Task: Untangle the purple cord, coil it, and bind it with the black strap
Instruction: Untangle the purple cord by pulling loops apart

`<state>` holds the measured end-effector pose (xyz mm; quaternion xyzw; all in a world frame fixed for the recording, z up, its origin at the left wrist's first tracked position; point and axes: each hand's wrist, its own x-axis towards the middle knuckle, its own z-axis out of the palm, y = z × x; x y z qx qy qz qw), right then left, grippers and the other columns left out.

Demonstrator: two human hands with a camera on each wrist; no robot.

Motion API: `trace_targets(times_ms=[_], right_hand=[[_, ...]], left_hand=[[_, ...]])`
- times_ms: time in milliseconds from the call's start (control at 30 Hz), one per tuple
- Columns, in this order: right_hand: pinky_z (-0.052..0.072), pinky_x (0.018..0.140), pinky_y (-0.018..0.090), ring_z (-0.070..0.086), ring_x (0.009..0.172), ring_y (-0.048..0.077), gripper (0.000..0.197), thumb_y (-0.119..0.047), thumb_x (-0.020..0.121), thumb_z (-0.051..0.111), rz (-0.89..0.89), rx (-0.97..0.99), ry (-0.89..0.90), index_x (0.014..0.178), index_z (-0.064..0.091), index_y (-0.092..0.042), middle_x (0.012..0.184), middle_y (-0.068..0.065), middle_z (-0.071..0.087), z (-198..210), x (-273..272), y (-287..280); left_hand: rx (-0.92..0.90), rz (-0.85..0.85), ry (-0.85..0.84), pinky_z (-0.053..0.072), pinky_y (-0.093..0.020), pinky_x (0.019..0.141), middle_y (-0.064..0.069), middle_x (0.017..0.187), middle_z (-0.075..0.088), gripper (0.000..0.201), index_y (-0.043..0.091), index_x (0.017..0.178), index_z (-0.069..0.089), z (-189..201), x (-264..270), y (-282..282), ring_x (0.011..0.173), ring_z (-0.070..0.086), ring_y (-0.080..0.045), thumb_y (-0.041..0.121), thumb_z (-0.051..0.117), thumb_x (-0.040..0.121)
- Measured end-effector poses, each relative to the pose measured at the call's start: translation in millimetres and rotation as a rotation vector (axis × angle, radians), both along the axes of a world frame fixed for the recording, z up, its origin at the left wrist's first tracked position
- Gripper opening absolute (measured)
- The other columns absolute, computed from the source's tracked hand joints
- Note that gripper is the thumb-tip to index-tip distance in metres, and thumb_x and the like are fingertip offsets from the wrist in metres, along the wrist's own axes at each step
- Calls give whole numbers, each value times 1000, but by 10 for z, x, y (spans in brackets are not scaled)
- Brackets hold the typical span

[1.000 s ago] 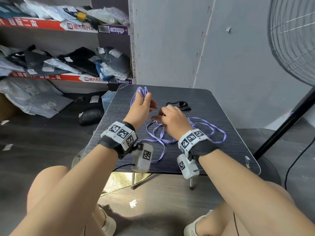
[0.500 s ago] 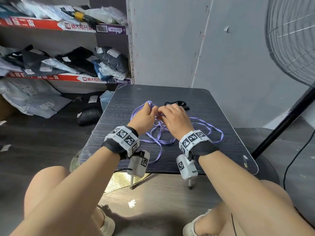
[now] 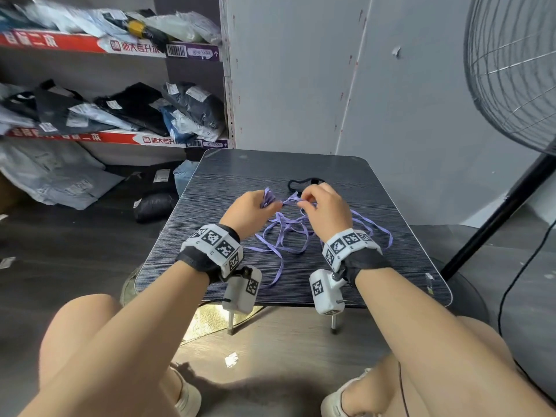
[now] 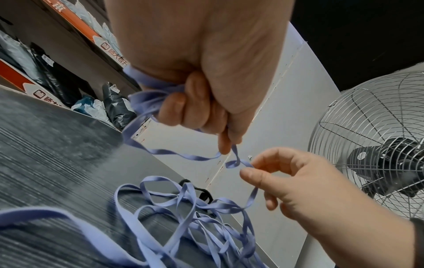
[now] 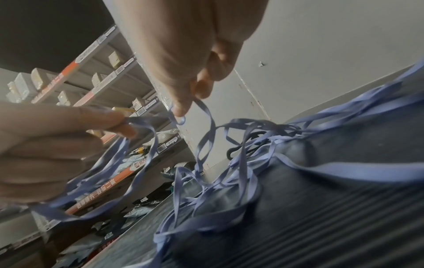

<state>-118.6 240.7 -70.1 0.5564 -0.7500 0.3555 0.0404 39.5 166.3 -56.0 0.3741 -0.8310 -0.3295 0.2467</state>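
Dark, finely ribbed laminate covers the small table [image 3: 228, 188] in front of you. Your left hand [image 3: 248, 210] is fisted around a bunch of flat, satiny purple cord [image 3: 285, 236], its thumb and forefinger nipping one strand. Your right hand [image 3: 326, 210] pinches the same strand just beside it, other fingers loosely curled. Most of the ribbon-like cord sprawls in tangled loops on the tabletop. Behind your hands lies the thin black strap [image 3: 304, 182], curled.

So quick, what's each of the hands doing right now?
Left hand: closed, gripping a gathered bunch of the purple cord.
Right hand: closed, thumb and forefinger pinching a strand of the same cord.
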Motion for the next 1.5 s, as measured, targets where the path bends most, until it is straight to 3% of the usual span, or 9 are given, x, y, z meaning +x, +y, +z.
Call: trace_targets(times_ms=[367,533,800,867,1000,1100,1267,1433,1500], right_hand=[[50,71,37,60,87,30,20,-9,96,45,-40,73,65,99,65,-7,109,8,60,35,-93,18],[35,65,28,59,99,24,20,0,94,43,-45,116,161,102,60,-7,114,4,60,59,-119,-59],[40,89,30,47,112,28,23,0,93,41,10,78,180,95,63,-5,108,5,61,299,-197,-242],[19,116,34,44,122,26,20,-1,92,40,62,90,158,91,60,-3,112,6,60,344,-196,-253],[-7,117,36,33,137,22,11,-8,85,47,148,189,130,74,51,-8,114,10,62,386,-175,-237],[0,118,42,39,131,22,2,-10,83,52,195,411,104,82,54,-10,107,4,64,415,-145,-174],[49,91,34,61,98,18,63,8,85,38,229,323,-71,134,43,-31,119,-5,62,310,-186,-80],[51,90,37,63,95,13,59,5,88,41,224,199,-67,136,42,-31,134,0,47,97,-249,-25],[39,105,42,61,95,14,54,5,88,45,222,188,-6,132,48,-27,129,-1,49,47,-250,-21]], left_hand=[[-32,180,-8,26,-32,59,-6,63,35,32,15,70,37,-87,120,-146,64,31,-26,31,49,94],[-42,226,49,25,-32,59,0,56,28,42,18,62,24,-96,103,-190,63,28,-28,31,48,94],[-67,290,135,28,-32,60,1,58,31,39,19,63,25,17,95,-287,61,30,-25,31,47,93],[-64,283,157,29,-32,60,0,59,33,36,19,66,29,25,106,-319,60,31,-24,33,47,93],[-85,279,164,29,-32,60,1,59,32,37,18,65,30,27,139,-345,58,30,-22,33,47,94],[-100,317,186,29,-32,60,2,57,30,40,20,62,26,21,183,-387,58,30,-24,33,46,95],[-81,415,186,29,-33,64,-1,59,33,39,18,65,25,19,299,-475,62,33,-26,33,42,97],[-41,476,129,28,-30,64,-1,59,31,40,18,64,22,-111,391,-524,64,31,-25,25,43,97],[-13,508,104,32,-30,70,0,60,33,39,18,63,23,-140,412,-532,69,36,-25,24,41,97]])
